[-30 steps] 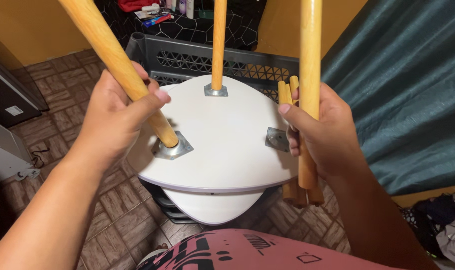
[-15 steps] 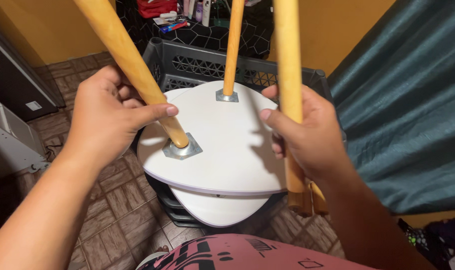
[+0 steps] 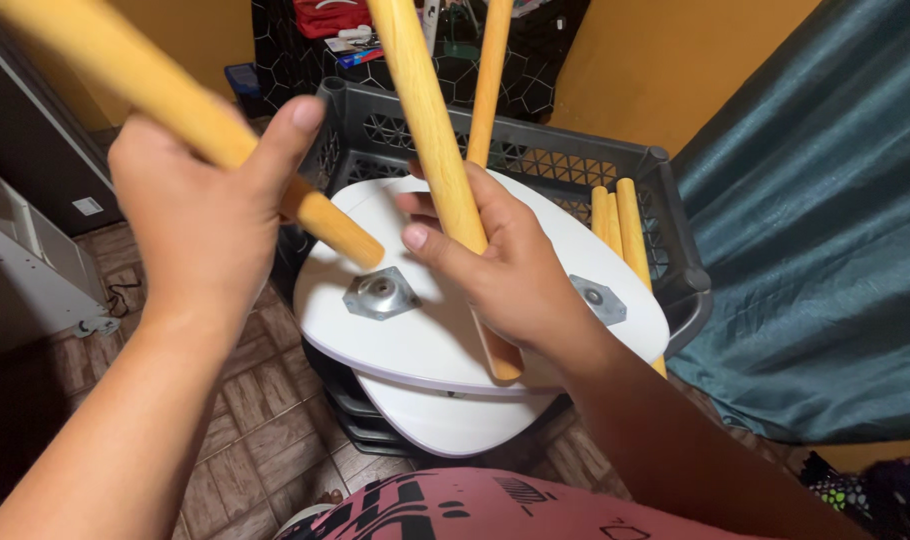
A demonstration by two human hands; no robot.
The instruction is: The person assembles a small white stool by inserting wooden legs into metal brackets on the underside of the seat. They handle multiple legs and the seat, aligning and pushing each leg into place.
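1. The left hand (image 3: 210,215) is closed around a thick wooden leg (image 3: 175,100), thumb up along its side. That leg slants from the upper left corner down to the right, and its lower end hangs free just above the white seat panel (image 3: 445,330), close to a metal mounting plate (image 3: 381,294) but apart from it.
2. The right hand (image 3: 510,270) is wrapped around a second wooden leg (image 3: 435,140), fingers curled over the front. This leg runs from the top of the view down through the fist, and its lower end shows below the hand near the front edge of the white panel.
3. The white seat panel lies flat on top of a dark grey plastic crate (image 3: 595,160), underside up. A second white panel (image 3: 455,425) sits beneath it, sticking out at the front.
4. A third wooden leg (image 3: 490,80) stands behind the right hand and rises toward the top of the view; its foot is hidden by the hand.
5. Another metal plate (image 3: 600,300) is fixed to the panel just right of the right wrist.
6. A few loose wooden legs (image 3: 620,230) lean in the crate at the right side, beside the panel.
7. A teal curtain (image 3: 825,250) hangs on the right, against a yellow wall (image 3: 665,70). The floor (image 3: 265,400) is brown tile.
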